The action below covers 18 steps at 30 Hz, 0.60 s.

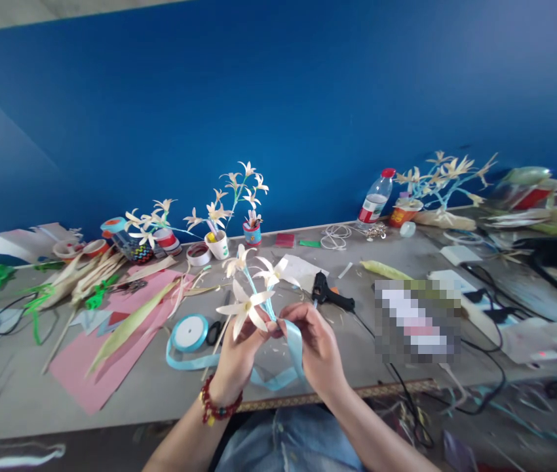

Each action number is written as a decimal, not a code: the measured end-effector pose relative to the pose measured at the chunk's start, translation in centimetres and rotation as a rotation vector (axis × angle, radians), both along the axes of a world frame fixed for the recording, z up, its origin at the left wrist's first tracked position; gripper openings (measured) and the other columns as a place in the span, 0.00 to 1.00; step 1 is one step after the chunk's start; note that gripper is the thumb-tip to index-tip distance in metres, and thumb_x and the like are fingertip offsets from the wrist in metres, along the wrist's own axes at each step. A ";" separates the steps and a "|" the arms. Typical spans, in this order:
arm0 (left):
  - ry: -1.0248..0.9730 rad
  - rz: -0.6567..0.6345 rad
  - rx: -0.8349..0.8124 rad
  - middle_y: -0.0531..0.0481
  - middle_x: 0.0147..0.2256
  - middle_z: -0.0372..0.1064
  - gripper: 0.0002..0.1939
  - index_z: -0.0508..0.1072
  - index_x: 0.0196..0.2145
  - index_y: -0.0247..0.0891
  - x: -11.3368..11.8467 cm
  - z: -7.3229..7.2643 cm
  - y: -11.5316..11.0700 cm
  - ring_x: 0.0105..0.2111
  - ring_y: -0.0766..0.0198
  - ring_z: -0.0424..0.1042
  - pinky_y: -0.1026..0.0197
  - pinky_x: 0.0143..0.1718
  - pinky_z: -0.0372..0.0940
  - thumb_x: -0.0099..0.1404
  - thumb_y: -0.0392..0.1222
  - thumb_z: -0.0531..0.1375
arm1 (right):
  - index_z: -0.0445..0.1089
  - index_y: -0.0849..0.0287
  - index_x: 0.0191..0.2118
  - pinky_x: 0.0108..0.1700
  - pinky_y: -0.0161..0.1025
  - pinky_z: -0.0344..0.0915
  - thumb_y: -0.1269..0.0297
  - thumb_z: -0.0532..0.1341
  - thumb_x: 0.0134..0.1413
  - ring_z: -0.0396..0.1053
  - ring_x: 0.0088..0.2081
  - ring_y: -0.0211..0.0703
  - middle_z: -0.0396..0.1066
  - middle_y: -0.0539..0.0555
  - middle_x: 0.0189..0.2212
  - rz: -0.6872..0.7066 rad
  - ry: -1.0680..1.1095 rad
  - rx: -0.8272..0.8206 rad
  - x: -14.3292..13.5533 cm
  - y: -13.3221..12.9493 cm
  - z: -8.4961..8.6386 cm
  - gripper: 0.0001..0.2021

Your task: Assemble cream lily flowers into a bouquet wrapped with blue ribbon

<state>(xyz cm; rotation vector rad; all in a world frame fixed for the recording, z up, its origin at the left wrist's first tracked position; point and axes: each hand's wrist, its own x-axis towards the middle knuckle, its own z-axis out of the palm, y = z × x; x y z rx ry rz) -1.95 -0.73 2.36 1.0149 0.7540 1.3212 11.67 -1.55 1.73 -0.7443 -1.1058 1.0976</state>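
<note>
Three cream-coloured flowers on light blue stems stand upright in front of me. My left hand, with a red bead bracelet at its wrist, is closed around the lower stems. Pinched in my right hand, against the stems, is a light blue ribbon. The ribbon loops down below the hands and runs to the left, where its spool lies on the table. Both hands meet at the stems, and the fingertips there partly hide each other.
A black glue gun lies right of the flowers. Further back are a white cup of flowers, a bottle and an orange pot. Pink paper and husks lie left; cables and a blurred patch are right.
</note>
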 end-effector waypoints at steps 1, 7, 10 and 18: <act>-0.034 -0.014 0.001 0.51 0.29 0.73 0.08 0.75 0.27 0.35 0.0 0.0 0.0 0.29 0.65 0.71 0.63 0.31 0.66 0.60 0.38 0.69 | 0.69 0.57 0.31 0.29 0.33 0.71 0.64 0.67 0.59 0.71 0.27 0.35 0.71 0.50 0.33 0.014 0.011 -0.001 0.0 -0.1 0.0 0.08; -0.170 -0.087 -0.011 0.50 0.32 0.73 0.07 0.76 0.26 0.36 -0.1 -0.1 0.2 0.26 0.67 0.69 0.64 0.26 0.65 0.59 0.36 0.69 | 0.68 0.57 0.32 0.23 0.31 0.69 0.66 0.67 0.59 0.72 0.26 0.35 0.71 0.51 0.34 0.100 0.113 -0.006 -0.1 -0.4 0.1 0.07; -0.169 -0.079 0.004 0.50 0.34 0.74 0.07 0.76 0.26 0.36 -0.2 -0.4 0.2 0.25 0.68 0.69 0.63 0.27 0.65 0.58 0.36 0.70 | 0.68 0.58 0.31 0.27 0.33 0.71 0.67 0.68 0.57 0.72 0.25 0.34 0.72 0.52 0.34 0.125 0.097 0.010 -0.1 -0.3 0.4 0.08; -0.064 0.083 0.056 0.52 0.29 0.73 0.08 0.78 0.35 0.37 0.1 -0.2 -0.2 0.26 0.69 0.69 0.66 0.30 0.65 0.58 0.41 0.71 | 0.68 0.54 0.35 0.38 0.37 0.73 0.80 0.59 0.56 0.76 0.36 0.43 0.76 0.54 0.34 -0.241 -0.422 0.441 0.4 -0.2 0.9 0.11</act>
